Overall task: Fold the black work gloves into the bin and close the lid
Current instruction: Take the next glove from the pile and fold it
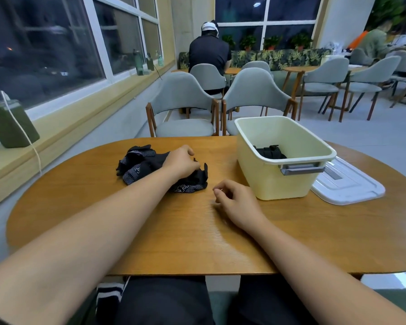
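My left hand (182, 161) lies on the heap of black work gloves (138, 166), its fingers curled and pinching the cloth at the heap's right end; the gloves lie crumpled on the wooden table (150, 235), left of centre and apart from the bin; my right hand (236, 200) rests on the table nearer to me, just beside the bin's near left corner, its fingers loosely curled with nothing in them; the cream bin (274, 184) stands open on the right side of the table, and a black bundle (270, 152) lies inside it; the white lid (347, 186) lies flat on the table right of the bin, close against its wall; a grey chair (185, 106) stands at the table's far edge
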`<state>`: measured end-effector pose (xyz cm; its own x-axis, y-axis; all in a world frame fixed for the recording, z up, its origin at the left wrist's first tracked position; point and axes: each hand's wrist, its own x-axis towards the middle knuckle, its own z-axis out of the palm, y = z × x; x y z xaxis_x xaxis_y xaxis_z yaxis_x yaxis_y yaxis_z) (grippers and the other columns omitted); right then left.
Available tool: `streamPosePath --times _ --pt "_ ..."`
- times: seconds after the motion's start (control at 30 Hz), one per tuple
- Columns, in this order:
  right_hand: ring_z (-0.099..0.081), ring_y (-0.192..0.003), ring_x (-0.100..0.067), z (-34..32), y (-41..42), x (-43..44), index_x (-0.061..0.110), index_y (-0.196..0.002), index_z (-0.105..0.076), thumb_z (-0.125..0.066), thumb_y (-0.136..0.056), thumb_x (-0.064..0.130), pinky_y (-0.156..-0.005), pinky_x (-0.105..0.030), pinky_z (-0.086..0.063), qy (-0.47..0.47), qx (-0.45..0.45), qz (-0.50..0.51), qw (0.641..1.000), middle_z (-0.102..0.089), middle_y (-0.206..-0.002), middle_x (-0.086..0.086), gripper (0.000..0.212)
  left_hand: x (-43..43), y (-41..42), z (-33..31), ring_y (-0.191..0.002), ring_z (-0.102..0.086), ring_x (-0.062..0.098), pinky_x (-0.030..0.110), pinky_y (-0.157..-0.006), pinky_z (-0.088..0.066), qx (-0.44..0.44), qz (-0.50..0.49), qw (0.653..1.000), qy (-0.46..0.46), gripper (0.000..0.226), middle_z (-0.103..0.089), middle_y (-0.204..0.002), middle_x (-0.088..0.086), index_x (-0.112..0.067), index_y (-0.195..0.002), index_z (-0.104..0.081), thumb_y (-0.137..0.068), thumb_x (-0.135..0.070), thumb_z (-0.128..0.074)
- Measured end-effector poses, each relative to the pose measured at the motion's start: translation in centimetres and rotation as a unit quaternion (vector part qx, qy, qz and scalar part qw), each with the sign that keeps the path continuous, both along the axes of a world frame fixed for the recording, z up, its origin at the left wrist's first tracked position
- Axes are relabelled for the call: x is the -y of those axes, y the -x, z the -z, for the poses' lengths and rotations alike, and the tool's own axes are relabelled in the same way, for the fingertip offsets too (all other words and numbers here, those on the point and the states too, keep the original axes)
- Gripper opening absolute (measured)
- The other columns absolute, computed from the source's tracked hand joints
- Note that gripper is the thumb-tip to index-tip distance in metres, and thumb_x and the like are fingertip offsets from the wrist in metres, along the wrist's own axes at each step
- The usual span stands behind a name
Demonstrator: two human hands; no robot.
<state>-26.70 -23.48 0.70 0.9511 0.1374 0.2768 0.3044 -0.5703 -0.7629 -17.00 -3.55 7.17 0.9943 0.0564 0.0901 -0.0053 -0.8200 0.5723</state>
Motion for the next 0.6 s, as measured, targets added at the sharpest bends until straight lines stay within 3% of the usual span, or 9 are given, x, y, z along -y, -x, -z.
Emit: streamPosePath --times 0.1,0.17,0.23,0.3,0.33,0.43,0.6 --pt "-0.073 -0.083 -0.011 0.2 -0.2 -0.1 0.034 -0.098 -0.073 -0.063 -0.105 0.038 -0.082 -0.045 -0.06 -0.005 -0.003 0.006 1.0 -0.075 -0.082 0.005 0.012 -0.2 0.6 -1.2 -0.078 -0.065 0.019 0.033 -0.06 -0.047 0.008 0.011 0.999 0.029 0.035 -0.068 -0.1 -0.001 -0.033 -0.131 -0.052 -0.1 -0.027 -0.065" --pt "-0.072 -0.083 -0.01 0.2 -0.2 -0.1 0.033 -0.099 -0.074 -0.064 -0.105 0.038 -0.084 -0.045 -0.06 -0.005 -0.005 0.004 1.0 -0.076 -0.083 0.006 0.012 -0.6 1.0 -2.2 -0.072 -0.062 0.018 0.032 -0.058 -0.045 0.019 0.019 0.999 0.042 0.024 -0.07 -0.101 0.001 -0.033 -0.125 -0.059 -0.102 -0.025 -0.06" --pt "-0.072 -0.083 -0.01 0.2 -0.1 -0.1 0.032 -0.1 -0.074 -0.064 -0.105 0.037 -0.085 -0.045 -0.06 -0.004 -0.005 0.002 1.0 -0.076 -0.083 0.006 0.013 -1.1 1.4 -3.5 -0.078 -0.064 0.018 0.034 -0.066 -0.053 0.033 0.021 0.997 0.064 0.018 -0.074 -0.106 0.002 -0.031 -0.109 -0.073 -0.104 -0.027 -0.056" --pt "-0.072 -0.083 -0.01 0.2 -0.1 -0.1 0.032 -0.099 -0.074 -0.064 -0.105 0.039 -0.085 -0.045 -0.06 -0.002 -0.005 0.002 1.0 -0.076 -0.082 0.007 0.014 -1.6 1.7 -4.8 -0.092 -0.071 0.022 0.041 -0.084 -0.061 0.037 0.015 0.995 0.088 0.029 -0.079 -0.106 0.004 -0.03 -0.092 -0.081 -0.102 -0.028 -0.054" --pt "-0.072 -0.083 -0.011 0.2 -0.1 -0.1 0.032 -0.099 -0.074 -0.064 -0.105 0.04 -0.085 -0.045 -0.06 -0.002 -0.005 0.002 1.0 -0.077 -0.082 0.006 0.015 -1.7 2.0 -5.5 -0.093 -0.071 0.023 0.04 -0.083 -0.06 0.045 0.013 0.994 0.098 0.032 -0.079 -0.103 0.004 -0.028 -0.089 -0.082 -0.102 -0.027 -0.052" --pt "-0.072 -0.081 -0.013 0.2 -0.2 -0.1 0.03 -0.094 -0.073 -0.061 -0.106 0.047 -0.086 -0.047 -0.06 -0.012 -0.012 -0.009 1.0 -0.077 -0.082 0.006 0.025 -1.9 2.9 -7.9 -0.083 -0.068 0.016 0.03 -0.069 -0.049 0.08 0.027 0.99 0.108 0.03 -0.077 -0.09 -0.003 -0.024 -0.092 -0.082 -0.101 -0.02 -0.054" --pt "-0.072 -0.077 -0.016 0.0 0.0 0.1 0.023 -0.096 -0.077 -0.051 -0.11 0.055 -0.084 -0.042 -0.059 -0.083 -0.022 -0.045 0.995 -0.077 -0.084 0.0 0.043 -2.2 4.4 -10.2 -0.086 -0.069 0.007 0.028 -0.077 -0.057 0.159 0.074 0.984 0.023 0.023 -0.074 -0.089 -0.011 -0.032 -0.099 -0.078 -0.088 -0.013 -0.071"
